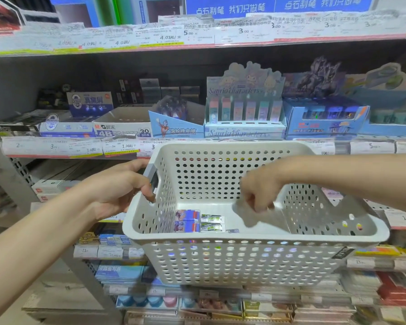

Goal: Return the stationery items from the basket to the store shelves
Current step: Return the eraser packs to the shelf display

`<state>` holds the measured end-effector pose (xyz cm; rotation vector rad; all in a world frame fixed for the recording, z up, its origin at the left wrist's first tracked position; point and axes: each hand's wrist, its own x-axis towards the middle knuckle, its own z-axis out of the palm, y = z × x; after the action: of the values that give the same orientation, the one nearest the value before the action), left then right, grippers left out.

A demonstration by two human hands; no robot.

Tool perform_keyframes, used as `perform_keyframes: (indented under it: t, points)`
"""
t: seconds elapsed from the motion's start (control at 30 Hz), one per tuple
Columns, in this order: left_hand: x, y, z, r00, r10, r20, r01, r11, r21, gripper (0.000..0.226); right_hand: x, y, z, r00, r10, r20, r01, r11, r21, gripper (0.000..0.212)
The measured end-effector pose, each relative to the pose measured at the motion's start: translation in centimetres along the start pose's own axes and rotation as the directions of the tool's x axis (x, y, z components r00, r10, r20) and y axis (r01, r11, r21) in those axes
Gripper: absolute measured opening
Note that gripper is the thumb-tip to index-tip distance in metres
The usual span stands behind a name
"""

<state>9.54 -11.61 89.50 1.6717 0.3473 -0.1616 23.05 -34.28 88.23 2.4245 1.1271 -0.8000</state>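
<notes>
The setting is a store aisle facing a metal shelving unit point(14, 170) with perforated grey uprights at the left and price-label strips point(63, 146) along each shelf edge. On the middle shelf, from left to right, stand a blue-and-white eraser box point(66, 127), an M&G 4B eraser carton point(120, 130) marked 30 pcs, a blue roller-eraser display point(176, 125), a pastel Sanrio characters display point(244, 109) with upright packs in a row, a dark-blue display box point(324, 120), and a pale-blue tape display point(389, 99) at the far right. The upper shelf edge carries white price tags point(192, 34) beneath blue signage. Lower shelves hold stacked flat packs and round tape rolls point(148, 300), all blurred. The left hand point(117, 186) grips the left handle cut-out of a white perforated plastic basket point(244, 259), fingers curled round its rim, holding the basket in the air in front of the shelves. Inside, on the basket floor toward its left side, lie two blue-and-red eraser packs point(188, 220) side by side, touching two small green-and-white packs point(212, 222) just to their right. The right hand point(260, 191) reaches down into the basket from the right, fingers curled and pinched together above the floor; motion blur prevents telling whether they hold anything.
</notes>
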Motion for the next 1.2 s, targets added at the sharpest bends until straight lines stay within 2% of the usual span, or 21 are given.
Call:
perform_keyframes:
  t: [0.07, 0.1, 0.17, 0.3, 0.57, 0.77, 1.03, 1.13, 1.2]
  points:
    - [0.1, 0.0, 0.0, 1.000, -0.002, 0.003, 0.002, 1.000, 0.001, 0.070, 1.5, 0.2, 2.0, 0.987, 0.040, 0.159, -0.031, 0.998, -0.056, 0.007]
    - [0.1, 0.0, 0.0, 1.000, -0.004, 0.004, 0.004, 1.000, 0.001, 0.067, 2.0, 0.3, 2.8, 0.979, 0.054, 0.195, -0.039, 0.996, -0.080, 0.005]
    - [0.2, -0.1, 0.0, 1.000, -0.007, -0.001, 0.007, 1.000, 0.006, 0.065, 2.8, 0.4, 3.9, 0.971, 0.073, 0.227, -0.054, 0.995, -0.089, 0.011]
    - [0.2, -0.2, 0.2, 1.000, -0.008, -0.026, 0.008, 1.000, 0.013, 0.073, 3.8, 0.6, 5.0, 0.966, 0.058, 0.253, -0.048, 0.998, -0.048, 0.019]
    - [0.5, -0.2, 0.7, 0.999, -0.013, -0.029, 0.014, 1.000, 0.019, 0.060, 4.6, 0.8, 6.1, 0.977, 0.028, 0.212, -0.008, 0.995, -0.095, 0.027]
    - [0.5, -0.2, 0.8, 0.999, -0.020, -0.031, 0.021, 1.000, 0.018, 0.067, 4.7, 1.0, 6.2, 0.970, 0.041, 0.239, -0.019, 0.996, -0.093, 0.025]
    - [0.6, -0.4, 0.6, 1.000, -0.019, -0.020, 0.019, 1.000, 0.003, 0.073, 4.4, 1.2, 5.6, 0.965, 0.033, 0.259, -0.037, 0.999, 0.009, 0.021]
    - [0.5, -0.4, 0.6, 1.000, -0.025, -0.014, 0.025, 1.000, 0.000, 0.073, 3.5, 1.1, 3.6, 0.981, 0.017, 0.194, -0.029, 0.998, 0.062, 0.009]
    - [0.5, -0.4, 0.6, 1.000, -0.026, -0.016, 0.026, 1.000, 0.000, 0.074, 2.5, 1.4, 1.9, 0.993, -0.025, 0.115, 0.004, 0.983, 0.184, 0.007]
